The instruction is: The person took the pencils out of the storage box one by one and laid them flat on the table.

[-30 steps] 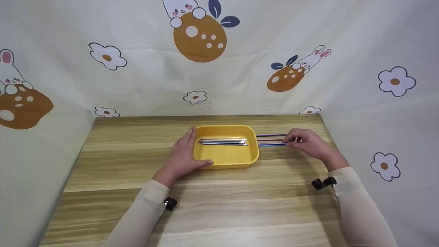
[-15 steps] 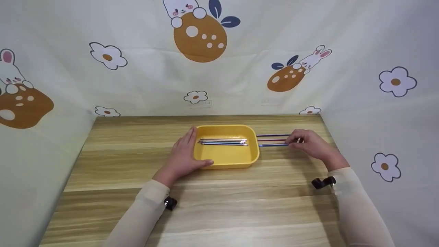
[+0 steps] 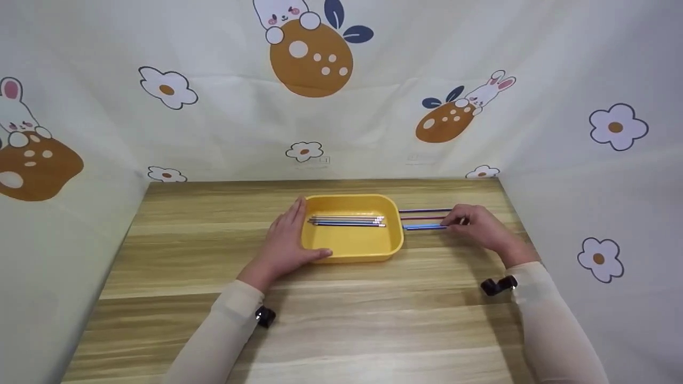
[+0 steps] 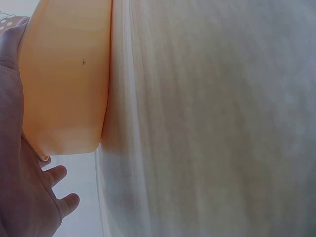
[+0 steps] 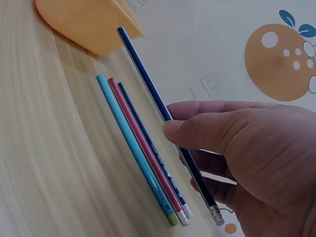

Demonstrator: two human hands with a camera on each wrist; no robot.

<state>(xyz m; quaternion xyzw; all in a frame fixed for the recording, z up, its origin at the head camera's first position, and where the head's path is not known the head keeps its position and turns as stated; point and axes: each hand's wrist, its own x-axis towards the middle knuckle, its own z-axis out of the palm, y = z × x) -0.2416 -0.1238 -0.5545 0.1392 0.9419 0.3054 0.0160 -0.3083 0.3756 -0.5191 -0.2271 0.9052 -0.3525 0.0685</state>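
Observation:
My left hand [image 3: 283, 237] holds the left end of a yellow plastic box [image 3: 352, 244], its thumb over the near rim and fingers along the outer wall. Several pencils [image 3: 347, 223] lie side by side in the box, eraser ends to the right. Between thumb and fingers, my right hand [image 3: 477, 226] pinches a dark blue pencil [image 5: 149, 84] with a white eraser, held over the table. Beside it, to the right of the box, lie a light blue pencil [image 5: 131, 138], a red pencil [image 5: 143, 143] and another dark blue pencil [image 5: 144, 131].
The wood-grain table [image 3: 341, 320] stretches in front of the box. Pale cloth [image 3: 224, 128] printed with rabbits, oranges and flowers hangs behind it and on both sides. Small black cameras [image 3: 499, 286] sit at both wrists.
My right hand has shifted slightly right and toward me with the dark blue pencil, so the light blue one shows behind it. My left hand and the box have stayed put.

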